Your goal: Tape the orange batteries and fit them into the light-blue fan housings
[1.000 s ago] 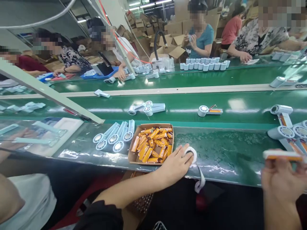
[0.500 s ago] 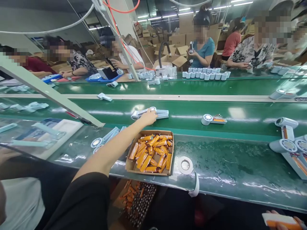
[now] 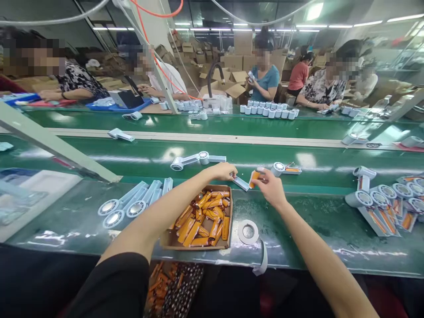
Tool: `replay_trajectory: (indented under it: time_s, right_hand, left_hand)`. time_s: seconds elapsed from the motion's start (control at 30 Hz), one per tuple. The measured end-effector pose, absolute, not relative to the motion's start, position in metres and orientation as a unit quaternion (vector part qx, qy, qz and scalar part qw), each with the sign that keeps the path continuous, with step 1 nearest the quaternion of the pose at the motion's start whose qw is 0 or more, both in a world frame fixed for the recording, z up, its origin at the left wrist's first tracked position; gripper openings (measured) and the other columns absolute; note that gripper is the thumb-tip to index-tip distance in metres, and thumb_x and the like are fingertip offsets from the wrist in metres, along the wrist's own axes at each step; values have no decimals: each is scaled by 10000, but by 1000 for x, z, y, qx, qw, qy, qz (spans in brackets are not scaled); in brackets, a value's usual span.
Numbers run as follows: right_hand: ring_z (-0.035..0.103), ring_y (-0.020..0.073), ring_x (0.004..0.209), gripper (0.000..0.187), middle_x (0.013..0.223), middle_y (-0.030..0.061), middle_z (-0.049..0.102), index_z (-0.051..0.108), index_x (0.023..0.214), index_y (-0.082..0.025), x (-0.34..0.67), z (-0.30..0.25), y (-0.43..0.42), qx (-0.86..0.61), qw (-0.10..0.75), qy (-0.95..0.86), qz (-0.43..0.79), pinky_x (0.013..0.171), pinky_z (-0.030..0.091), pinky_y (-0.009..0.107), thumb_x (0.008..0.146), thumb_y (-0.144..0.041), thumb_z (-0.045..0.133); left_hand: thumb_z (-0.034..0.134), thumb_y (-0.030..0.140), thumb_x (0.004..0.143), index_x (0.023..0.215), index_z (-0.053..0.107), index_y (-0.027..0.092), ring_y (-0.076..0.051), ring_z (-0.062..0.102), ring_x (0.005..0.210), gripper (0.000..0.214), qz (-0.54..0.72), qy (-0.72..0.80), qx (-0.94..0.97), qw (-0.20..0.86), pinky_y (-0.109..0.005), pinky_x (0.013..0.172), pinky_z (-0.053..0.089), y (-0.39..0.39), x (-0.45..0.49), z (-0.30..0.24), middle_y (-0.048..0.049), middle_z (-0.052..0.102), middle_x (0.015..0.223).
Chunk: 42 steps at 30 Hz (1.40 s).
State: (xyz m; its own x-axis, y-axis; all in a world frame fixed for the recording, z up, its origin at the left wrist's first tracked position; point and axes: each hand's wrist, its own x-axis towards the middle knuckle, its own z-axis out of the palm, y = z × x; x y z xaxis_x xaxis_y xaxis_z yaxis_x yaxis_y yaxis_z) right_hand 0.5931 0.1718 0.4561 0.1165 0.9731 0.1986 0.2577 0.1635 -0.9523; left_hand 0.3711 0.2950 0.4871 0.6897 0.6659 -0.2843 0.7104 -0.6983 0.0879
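Observation:
My left hand [image 3: 224, 171] is closed around a light-blue handheld fan housing [image 3: 241, 183]; its open handle points toward my right hand, and its head is hidden by my fingers. Between the fingers of my right hand [image 3: 272, 185] is an orange battery pack [image 3: 254, 179] with a white strip on its side, close to the handle's end but apart from it. Just below my left hand sits a cardboard box [image 3: 198, 248] of loose orange battery packs [image 3: 212, 216]. A roll of white tape [image 3: 241, 234] lies right of the box, its loose end hanging over the bench edge.
Several fan housings [image 3: 112, 218] lie left of the box. Housings with orange packs [image 3: 380, 216] are piled at the right. More fan pieces [image 3: 217, 159] rest on the green conveyor belt [image 3: 155, 150]. A slanted metal post [image 3: 66, 143] crosses the left side. People work across the belt.
My left hand has come back from the belt toward the box's far side, now with a fan housing. My right hand has risen from the lower right corner, bringing the battery pack up beside it.

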Motion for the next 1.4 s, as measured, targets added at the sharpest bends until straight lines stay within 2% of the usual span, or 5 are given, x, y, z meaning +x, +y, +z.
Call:
replay_trajectory:
  time_s: [0.6,0.8,0.93,1.17,1.4]
  right_hand:
    - [746,320,1052,332,1130,148,775,686,1319,-276,547,472,197,-606,-4,-789,103,872,546,383,1032,-415,592]
    - [700,319,1193,325,1238,139,759,758,1212,-229,554,479,196,-603,44,-788,115,1025,528,416,936,-400,731]
    - [627,209,1305,390,1430,118,669,613,1429,-191,580,473,147,-636,150,-752,85,1099,487,332,1097,-296,438]
    - [662,201,822,201,942,40,719,641,1133,-197,602,420,14,-582,358,-714,155,772,537,326,1016,-355,602]
    - [609,241,825,181,872,45,668,614,918,-198,598,390,-41,-619,278,-731,73,747,464,369,992,-350,679]
  left_hand:
    - [634,440,960,1178,692,213,-292,731,1018,320,-86,492,859,116,-319,799,491,291,405,483,-146,773,1091]
    - [580,432,1045,1253,667,181,-228,707,1028,337,-96,510,848,110,-380,903,559,276,418,488,-101,731,1168]
    - [557,483,1066,1390,587,163,-237,696,1069,457,-79,564,818,84,-456,949,583,274,428,493,-114,688,1251]
    - [505,315,1053,1434,539,156,-343,647,1238,415,-50,555,828,53,-433,962,543,233,439,519,-228,641,1355]
    - [716,518,949,976,730,177,-277,654,1056,342,-92,213,972,31,-410,962,481,92,388,489,-83,739,1042]
